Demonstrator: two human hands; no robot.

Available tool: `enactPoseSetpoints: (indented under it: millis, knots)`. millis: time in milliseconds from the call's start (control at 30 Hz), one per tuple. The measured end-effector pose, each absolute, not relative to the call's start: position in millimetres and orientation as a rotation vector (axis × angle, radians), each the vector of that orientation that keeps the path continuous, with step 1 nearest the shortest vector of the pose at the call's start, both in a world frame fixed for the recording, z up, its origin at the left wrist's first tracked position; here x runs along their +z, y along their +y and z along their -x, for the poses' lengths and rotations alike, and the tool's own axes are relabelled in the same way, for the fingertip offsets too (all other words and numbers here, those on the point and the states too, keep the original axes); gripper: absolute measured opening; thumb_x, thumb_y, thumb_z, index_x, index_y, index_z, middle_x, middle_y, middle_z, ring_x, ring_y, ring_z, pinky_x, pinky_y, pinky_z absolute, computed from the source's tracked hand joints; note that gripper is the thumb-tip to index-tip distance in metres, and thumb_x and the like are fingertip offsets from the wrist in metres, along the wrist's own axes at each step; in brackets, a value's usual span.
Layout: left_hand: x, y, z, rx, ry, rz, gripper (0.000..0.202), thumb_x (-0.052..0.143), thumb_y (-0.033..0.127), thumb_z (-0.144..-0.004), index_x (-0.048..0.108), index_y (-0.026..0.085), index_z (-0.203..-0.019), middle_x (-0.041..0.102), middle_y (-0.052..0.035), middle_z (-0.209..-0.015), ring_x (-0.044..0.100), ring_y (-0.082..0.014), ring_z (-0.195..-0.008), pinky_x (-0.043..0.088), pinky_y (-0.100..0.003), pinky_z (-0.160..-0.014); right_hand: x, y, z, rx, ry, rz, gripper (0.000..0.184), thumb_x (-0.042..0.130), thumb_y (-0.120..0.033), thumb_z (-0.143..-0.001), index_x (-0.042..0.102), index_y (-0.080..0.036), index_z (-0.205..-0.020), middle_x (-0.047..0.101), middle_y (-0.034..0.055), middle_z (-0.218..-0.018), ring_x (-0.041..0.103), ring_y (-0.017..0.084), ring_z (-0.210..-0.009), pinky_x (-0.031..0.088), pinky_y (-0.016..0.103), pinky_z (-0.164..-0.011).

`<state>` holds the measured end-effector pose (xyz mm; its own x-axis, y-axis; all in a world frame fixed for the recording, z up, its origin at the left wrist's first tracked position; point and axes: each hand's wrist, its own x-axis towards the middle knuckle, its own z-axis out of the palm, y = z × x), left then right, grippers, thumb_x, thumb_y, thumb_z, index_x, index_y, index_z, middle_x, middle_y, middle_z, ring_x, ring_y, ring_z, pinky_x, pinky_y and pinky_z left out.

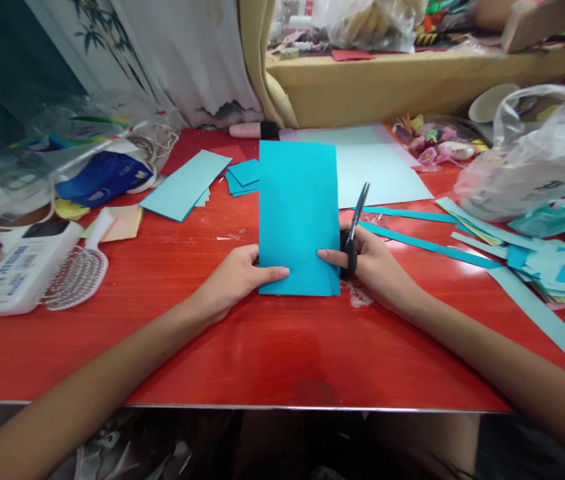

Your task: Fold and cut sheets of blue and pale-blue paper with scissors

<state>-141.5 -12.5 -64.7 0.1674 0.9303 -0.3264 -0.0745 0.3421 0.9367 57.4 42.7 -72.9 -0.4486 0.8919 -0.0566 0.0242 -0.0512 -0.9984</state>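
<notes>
A folded turquoise paper sheet stands upright on its lower edge on the red table. My left hand pinches its lower left corner, thumb across the front. My right hand grips black-handled scissors with blades pointing up and away, while its thumb presses the paper's lower right edge.
Cut blue strips and scraps lie at right beside plastic bags. Pale blue sheets and a large pale sheet lie behind. A hairbrush and a white device sit at left.
</notes>
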Motion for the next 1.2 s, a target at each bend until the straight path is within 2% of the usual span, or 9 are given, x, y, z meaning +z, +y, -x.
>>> enactPoseSetpoints:
  millis: [100,267,467,1000,1200]
  knots:
    - [-65.1,-12.1,141.1,0.903,1.169,-0.955,0.039,0.071,0.025,-0.067,0.060,0.015,-0.103,0.066,-0.0078,-0.106,0.064,-0.0226,-0.091,0.054,-0.035,-0.079,-72.8,42.9,-57.6,1.591,-1.523,0.996,0.039,0.070,-0.033,-0.066,0.055,-0.023,-0.100,0.063,0.0020,-0.089,0.061,0.018,-0.073,0.054,0.035,-0.061]
    - [-66.1,-11.8,141.2,0.906,1.181,-0.957,0.038,0.071,0.027,-0.067,0.061,0.015,-0.101,0.066,-0.0083,-0.104,0.065,-0.0225,-0.088,0.055,-0.035,-0.076,-73.5,43.5,-58.0,1.568,-1.539,1.023,0.038,0.071,-0.031,-0.065,0.056,-0.024,-0.099,0.061,-0.0009,-0.080,0.059,0.016,-0.066,0.053,0.032,-0.057]
    - [-66.8,-12.0,140.8,0.923,1.177,-0.961,0.037,0.071,0.025,-0.067,0.061,0.016,-0.101,0.067,-0.0071,-0.102,0.065,-0.0216,-0.085,0.055,-0.034,-0.075,-73.1,43.7,-58.4,1.558,-1.571,1.048,0.044,0.071,-0.035,-0.064,0.054,-0.024,-0.103,0.061,0.0017,-0.085,0.060,0.019,-0.071,0.053,0.034,-0.057]
    - [-65.8,-11.1,140.7,0.907,1.211,-0.990,0.035,0.072,0.027,-0.066,0.062,0.017,-0.098,0.068,-0.0055,-0.101,0.065,-0.0209,-0.085,0.055,-0.033,-0.075,-74.7,44.5,-59.3,1.641,-1.539,0.956,0.046,0.071,-0.031,-0.064,0.053,-0.023,-0.106,0.062,0.0058,-0.107,0.060,0.026,-0.092,0.054,0.045,-0.074]
    - [-66.2,-11.7,141.0,0.905,1.197,-0.988,0.036,0.071,0.027,-0.066,0.062,0.018,-0.100,0.068,-0.0052,-0.102,0.065,-0.0200,-0.085,0.055,-0.031,-0.075,-75.0,44.9,-59.8,1.624,-1.568,0.970,0.044,0.070,-0.033,-0.066,0.053,-0.024,-0.106,0.061,0.0053,-0.110,0.060,0.026,-0.094,0.055,0.044,-0.075]
